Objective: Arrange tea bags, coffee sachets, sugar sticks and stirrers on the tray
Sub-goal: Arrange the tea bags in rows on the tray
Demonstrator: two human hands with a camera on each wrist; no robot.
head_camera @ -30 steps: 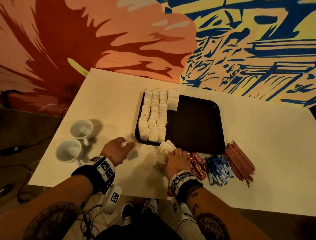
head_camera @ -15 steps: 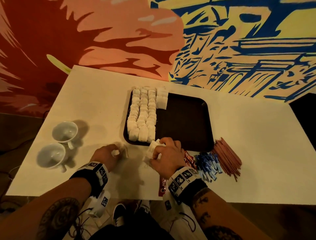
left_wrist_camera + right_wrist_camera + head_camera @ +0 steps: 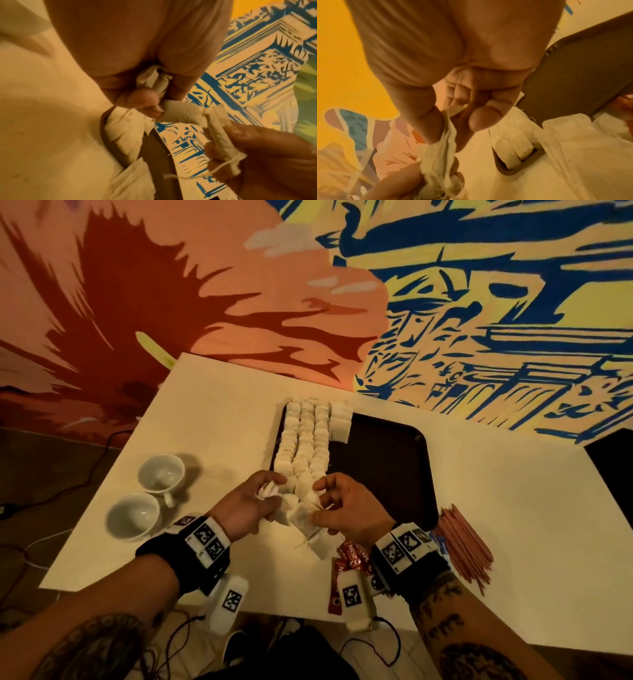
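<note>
A dark tray (image 3: 394, 467) lies mid-table, with several rows of white tea bags (image 3: 305, 440) along its left side. Over its near-left corner my two hands meet. My left hand (image 3: 274, 495) keeps a crumpled white wad (image 3: 154, 78) in its palm and pinches a tea bag (image 3: 181, 112) with its fingertips. My right hand (image 3: 322, 495) pinches a stringed tea bag (image 3: 447, 132) between thumb and finger. More loose tea bags (image 3: 308, 529) hang or lie just below the hands. Red coffee sachets (image 3: 352, 556), blue sugar sticks (image 3: 442, 546) and reddish stirrers (image 3: 462, 542) lie at the front right, partly hidden by my right wrist.
Two white cups (image 3: 161, 474) (image 3: 133, 517) stand at the table's left. The right half of the tray is bare. The table's front edge (image 3: 274, 607) runs close under my wrists. A painted wall (image 3: 445, 302) stands behind the table.
Both hands lifted off the table in front of the tray and came together over its near-left corner. The right hand brought tea bags up from the loose pile.
</note>
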